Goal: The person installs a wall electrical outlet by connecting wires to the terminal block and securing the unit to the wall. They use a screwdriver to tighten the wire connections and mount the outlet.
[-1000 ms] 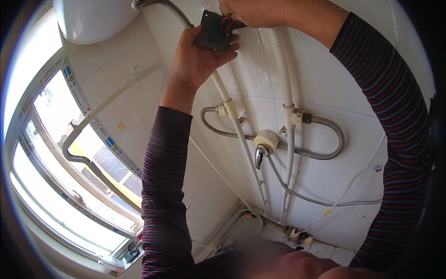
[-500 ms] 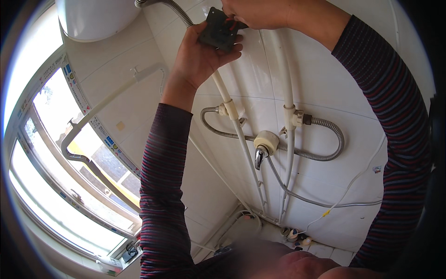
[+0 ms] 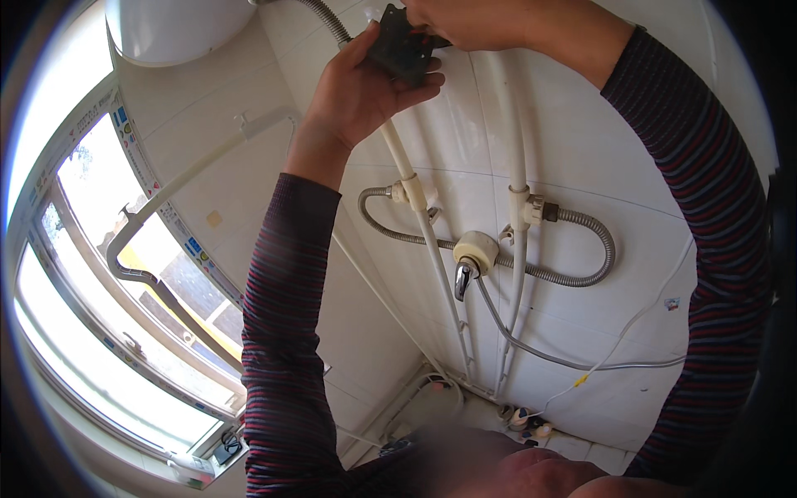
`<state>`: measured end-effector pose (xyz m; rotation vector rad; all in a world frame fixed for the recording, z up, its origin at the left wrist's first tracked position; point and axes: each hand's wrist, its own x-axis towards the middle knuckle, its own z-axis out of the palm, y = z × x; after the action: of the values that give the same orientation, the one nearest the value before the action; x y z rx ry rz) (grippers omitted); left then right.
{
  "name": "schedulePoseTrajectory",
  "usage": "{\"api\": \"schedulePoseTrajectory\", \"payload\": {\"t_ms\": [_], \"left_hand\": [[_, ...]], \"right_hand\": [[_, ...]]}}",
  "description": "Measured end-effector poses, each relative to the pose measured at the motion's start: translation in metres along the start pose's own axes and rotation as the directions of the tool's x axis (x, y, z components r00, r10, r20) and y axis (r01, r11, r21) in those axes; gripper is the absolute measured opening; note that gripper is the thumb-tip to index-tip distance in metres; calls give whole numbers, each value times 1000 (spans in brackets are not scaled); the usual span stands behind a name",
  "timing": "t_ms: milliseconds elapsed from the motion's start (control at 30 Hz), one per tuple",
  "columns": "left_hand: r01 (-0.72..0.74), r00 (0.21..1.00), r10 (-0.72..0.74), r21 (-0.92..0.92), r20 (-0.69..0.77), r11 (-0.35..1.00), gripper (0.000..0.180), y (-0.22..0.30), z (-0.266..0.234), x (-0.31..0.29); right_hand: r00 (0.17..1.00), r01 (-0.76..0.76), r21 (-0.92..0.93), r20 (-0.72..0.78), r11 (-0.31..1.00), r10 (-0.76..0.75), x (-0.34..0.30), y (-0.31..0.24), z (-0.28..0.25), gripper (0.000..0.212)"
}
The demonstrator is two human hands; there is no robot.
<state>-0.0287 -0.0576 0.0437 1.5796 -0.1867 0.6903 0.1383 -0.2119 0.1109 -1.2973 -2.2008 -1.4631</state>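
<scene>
Raised high at the top of the view, my left hand grips a dark, roughly square plate-like piece with holes near its corners. The thumb lies along its near edge and the fingers wrap behind it. My right hand reaches across from the right with its fingers curled at the plate's upper right part, where a bit of red shows. What those fingers pinch is hidden, though a dark end sticks out beneath them.
Below the hands, a mixer valve with a chrome lever joins two white pipes through braided hoses. A white rounded tank hangs upper left above a window. A white cord runs down the right wall.
Both hands and the dark plate have shifted slightly right and up. The plate has tilted a little, and less red shows on it. My left forearm leans slightly more.
</scene>
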Motion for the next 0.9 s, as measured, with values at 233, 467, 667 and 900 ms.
{"api": "schedulePoseTrajectory", "payload": {"t_ms": [233, 467, 667, 900], "left_hand": [[12, 1000, -12, 5, -2, 1000, 60, 2, 0, -2], [86, 996, -86, 167, -6, 982, 65, 12, 1, 1], [119, 992, -108, 230, -59, 966, 64, 12, 6, 5], [79, 987, -29, 328, -157, 941, 61, 8, 18, -9]], "right_hand": [[1000, 15, 2, 20, 1000, -15, 8, 1, 5, 9], [998, 28, -33, 60, 999, -26, 4, 3, 1, 9], [1000, 29, -24, 7, 999, -29, 4, 5, 5, 7], [987, -131, 248, 118, 960, 105, -6, -21, -22, 14]]}}
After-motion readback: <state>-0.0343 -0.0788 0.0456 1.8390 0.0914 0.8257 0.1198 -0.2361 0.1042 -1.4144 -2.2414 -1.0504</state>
